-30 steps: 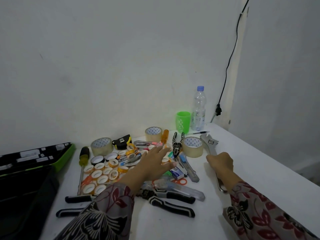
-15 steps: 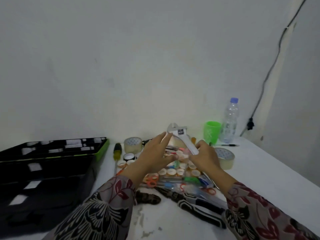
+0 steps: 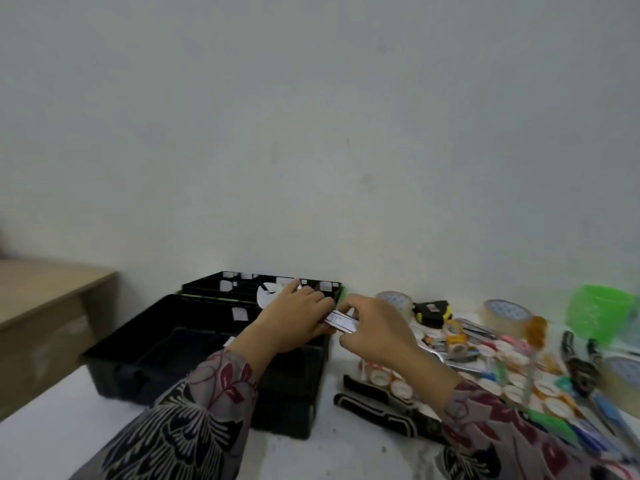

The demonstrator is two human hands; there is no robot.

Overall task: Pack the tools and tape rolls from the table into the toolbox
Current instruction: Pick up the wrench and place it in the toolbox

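Note:
A silver adjustable wrench (image 3: 341, 321) is held level over the right rim of the open black toolbox (image 3: 138, 372). Its jaw end pokes out past my left hand (image 3: 294, 323), which grips the middle of it from above. My right hand (image 3: 377, 336) pinches the handle end, just right of the box. Right of the box, the white table holds a pile of tools and tape: large clear tape rolls (image 3: 507, 314), several small tape rolls (image 3: 381, 375), a yellow-black tape measure (image 3: 433, 311) and black-handled pliers (image 3: 374, 400).
The toolbox lid (image 3: 263, 289) stands open at the back with a green edge, against the wall. A green cup (image 3: 601, 315) stands at the far right. A wooden desk (image 3: 45, 306) sits to the left of the table.
Both hands have carried the wrench left, from above the tool pile to over the toolbox's right edge. The view has swung left with them, so the bottle is out of sight.

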